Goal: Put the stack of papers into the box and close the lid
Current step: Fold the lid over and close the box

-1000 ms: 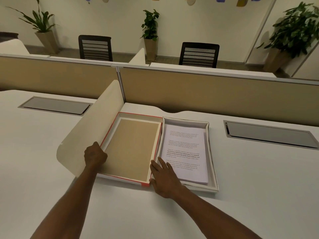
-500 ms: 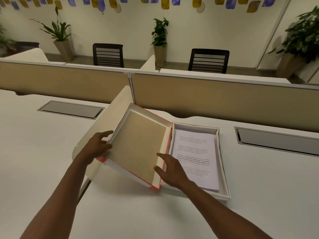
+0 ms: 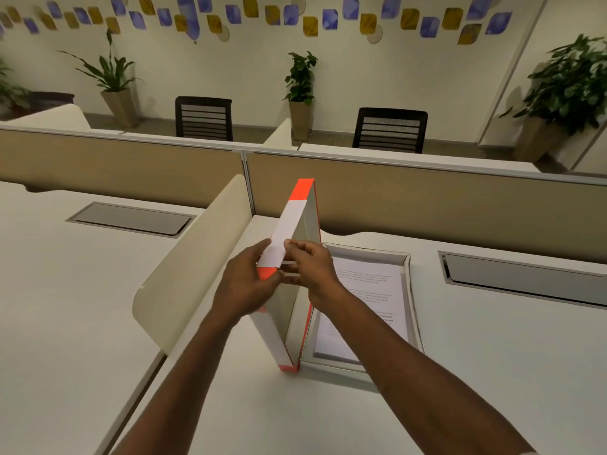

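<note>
The white box (image 3: pixel 413 303) lies open on the desk with the stack of printed papers (image 3: pixel 368 300) inside it. Its lid (image 3: pixel 289 231), white with orange corners, stands almost upright on its long edge along the box's left side. My left hand (image 3: pixel 244 284) grips the lid's upper rim from the left. My right hand (image 3: pixel 312 264) pinches the same rim from the right, above the papers. The lid's inner face is turned toward the box and is mostly hidden.
A curved cream divider (image 3: pixel 193 267) rises just left of the lid. A tan partition (image 3: pixel 427 198) runs behind the box. Grey cable hatches (image 3: pixel 131 218) (image 3: pixel 525 277) are set into the white desk (image 3: pixel 492 372) on both sides. Chairs and plants stand beyond.
The lid was lying flat, inside up, left of the box. Both hands have lifted its left side and swung it up to near vertical, hinging on its right edge.
</note>
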